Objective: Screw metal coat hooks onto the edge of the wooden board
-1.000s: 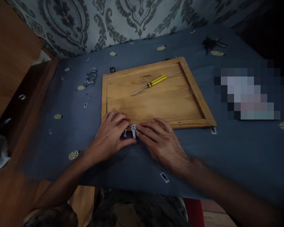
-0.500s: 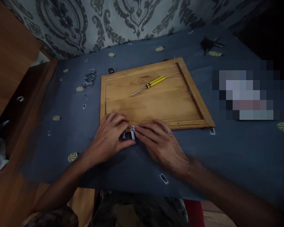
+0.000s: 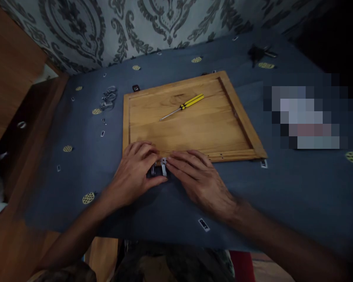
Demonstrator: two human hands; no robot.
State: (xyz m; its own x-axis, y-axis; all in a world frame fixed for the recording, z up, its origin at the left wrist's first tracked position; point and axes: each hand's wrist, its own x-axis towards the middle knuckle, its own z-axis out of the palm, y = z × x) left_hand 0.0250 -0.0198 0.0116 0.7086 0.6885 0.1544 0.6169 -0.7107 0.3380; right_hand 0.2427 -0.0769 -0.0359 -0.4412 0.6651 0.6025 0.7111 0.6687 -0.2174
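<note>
Left hand (image 3: 135, 170) curls round the small silver metal bracket (image 3: 164, 166) at its fingertips, right hand (image 3: 198, 178) touching from the other side, fingers extended; just beyond both, the yellow-handled screwdriver (image 3: 182, 106) lies on the framed wooden panel (image 3: 176, 129).

our two hands, left (image 3: 135, 172) and right (image 3: 198, 178), on a little metal bracket (image 3: 164, 166) at the near edge of a wooden panel (image 3: 176, 123), yellow-handled screwdriver (image 3: 191, 102) lying on it, blue cloth (image 3: 129, 219) underneath

Smooth wooden panel (image 3: 176, 117); shiny metal bracket (image 3: 164, 167); matt cloth (image 3: 129, 223).
</note>
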